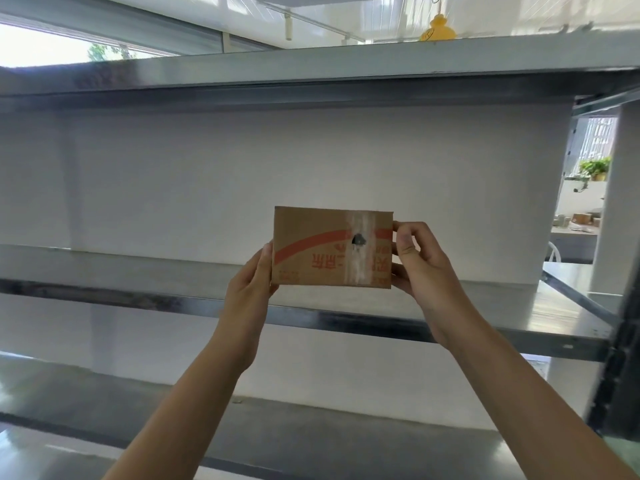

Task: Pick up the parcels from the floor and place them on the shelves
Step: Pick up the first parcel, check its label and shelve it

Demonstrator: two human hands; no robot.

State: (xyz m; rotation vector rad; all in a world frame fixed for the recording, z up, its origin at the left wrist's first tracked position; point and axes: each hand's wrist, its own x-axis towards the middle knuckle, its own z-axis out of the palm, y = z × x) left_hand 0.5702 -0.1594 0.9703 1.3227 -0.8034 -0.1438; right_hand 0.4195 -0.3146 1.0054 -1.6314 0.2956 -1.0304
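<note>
2 hands [332,271] clamp the cardboard parcel [329,247] between them, above the shelf [138,271].

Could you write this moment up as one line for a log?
stage: placing | left hand: holding cardboard parcel | right hand: holding parcel | parcel: raised at middle shelf, contact unclear

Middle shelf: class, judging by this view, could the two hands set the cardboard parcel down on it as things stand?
Probably yes. The left hand and right hand hold the parcel by its ends, just above the middle shelf. The shelf surface near it looks bare, and the upper shelf sits well above.
</note>
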